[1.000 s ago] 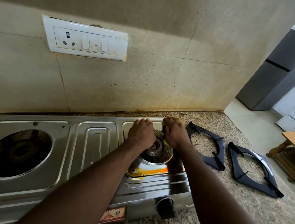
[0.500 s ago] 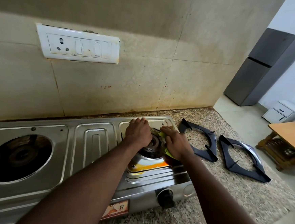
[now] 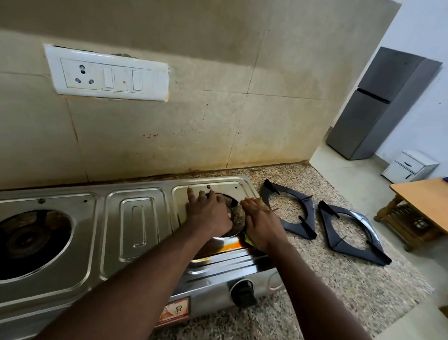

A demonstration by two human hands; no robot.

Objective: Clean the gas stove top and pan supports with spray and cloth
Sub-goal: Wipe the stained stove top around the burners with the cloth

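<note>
The tiled wall [image 3: 194,130] stood beyond both hands, and the speckled stone counter [image 3: 314,297] extended beneath them and off to the right. The steel gas stove [image 3: 138,216] lay on that counter directly under the hands, with its open left burner well [image 3: 21,242] well apart to the left of the left hand. Two black pan supports were off the stove and flat on the counter to the right of the right hand: the nearer pan support [image 3: 293,193] just beside it, the farther pan support [image 3: 358,254] beyond that one. The left hand [image 3: 208,214] lay palm down on the stove top, fingers straight and slightly spread, covering the left part of the right burner [image 3: 236,216] and holding nothing. The right hand [image 3: 261,226] lay palm down just right of the left hand, fingers extended and close together, pressing a yellow-green cloth [image 3: 249,241] against the stove surface at the burner's right edge. Only a small edge of the cloth showed below the palm. The black control knob [image 3: 242,293] sat on the stove front, nearer the camera than both hands.
</note>
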